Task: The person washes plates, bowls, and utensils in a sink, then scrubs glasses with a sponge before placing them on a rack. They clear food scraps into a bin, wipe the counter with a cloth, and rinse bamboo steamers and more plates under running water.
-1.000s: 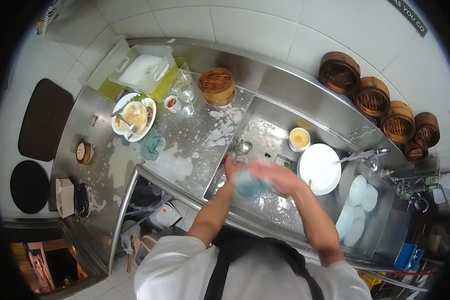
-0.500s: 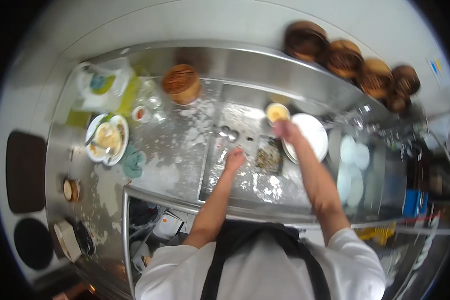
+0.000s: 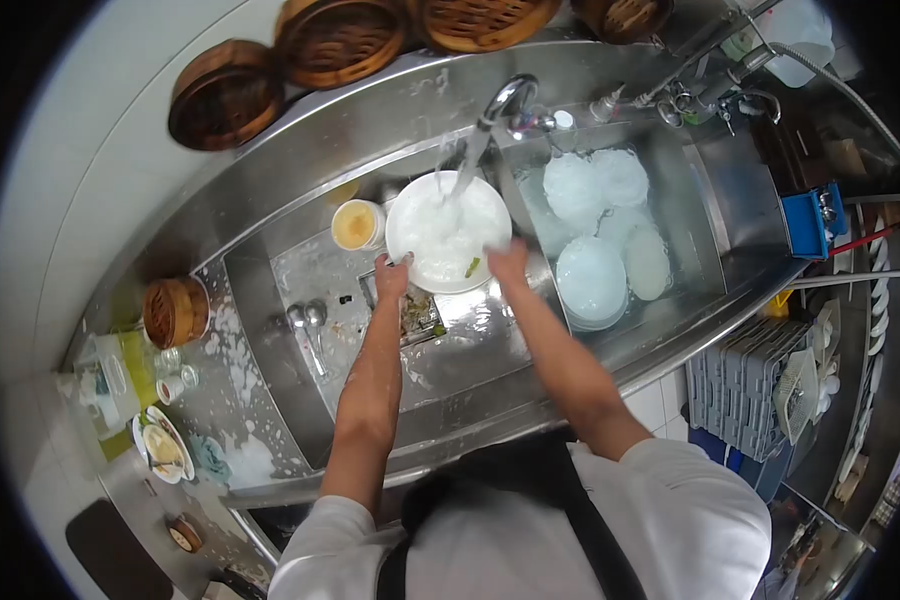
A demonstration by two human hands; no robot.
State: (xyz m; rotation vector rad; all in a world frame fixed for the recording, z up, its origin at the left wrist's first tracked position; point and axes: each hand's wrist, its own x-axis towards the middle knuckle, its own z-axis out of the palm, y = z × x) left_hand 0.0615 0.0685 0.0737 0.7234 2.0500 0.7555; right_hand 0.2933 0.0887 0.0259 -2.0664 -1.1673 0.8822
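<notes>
Both hands are at a round white plate (image 3: 435,210) in the left sink basin, where water from the faucet (image 3: 510,100) splashes on it. My left hand (image 3: 392,272) grips the plate's lower left rim. At its lower right rim is my right hand (image 3: 507,262), blurred, with its fingers closed on the edge. A green scrap (image 3: 472,267) lies on the plate. Just left of the plate stands a white tub with yellow contents (image 3: 357,225). Below it, a drain strainer with food scraps (image 3: 420,318) is partly behind my left forearm.
The right basin (image 3: 690,260) holds water and several white plates (image 3: 592,280). Two spoons (image 3: 310,325) lie in the left basin. Several bamboo steamers (image 3: 340,40) line the back ledge. A food plate (image 3: 163,446) and another steamer (image 3: 176,312) are at the left.
The view has turned right toward the faucet. Both hands have moved to the white plate and taken hold of its rim, and running water now shows on it.
</notes>
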